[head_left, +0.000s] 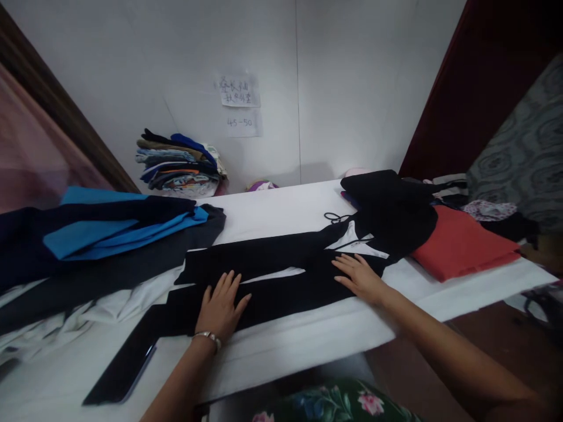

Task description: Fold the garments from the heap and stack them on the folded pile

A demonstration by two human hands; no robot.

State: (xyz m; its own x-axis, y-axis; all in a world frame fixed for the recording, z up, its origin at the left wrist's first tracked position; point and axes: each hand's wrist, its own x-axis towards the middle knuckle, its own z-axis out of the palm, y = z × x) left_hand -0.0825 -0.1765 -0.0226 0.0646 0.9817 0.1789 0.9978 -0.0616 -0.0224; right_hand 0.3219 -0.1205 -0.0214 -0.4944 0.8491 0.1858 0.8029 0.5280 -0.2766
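left hand [220, 305]: spread, palm down on black garment [281, 293]; right hand [363, 278]: unclenched, laid flat on it

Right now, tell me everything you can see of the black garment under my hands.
The black garment looks like matte cloth, spread on white cloth. Two long, flat parts run leftward from a bulkier end beside red cloth. A white patch shows near their join; a cord loops nearby. Your left hand and right hand rest on it.

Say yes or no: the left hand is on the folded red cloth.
No, the left hand rests on the black garment, apart from the red cloth.
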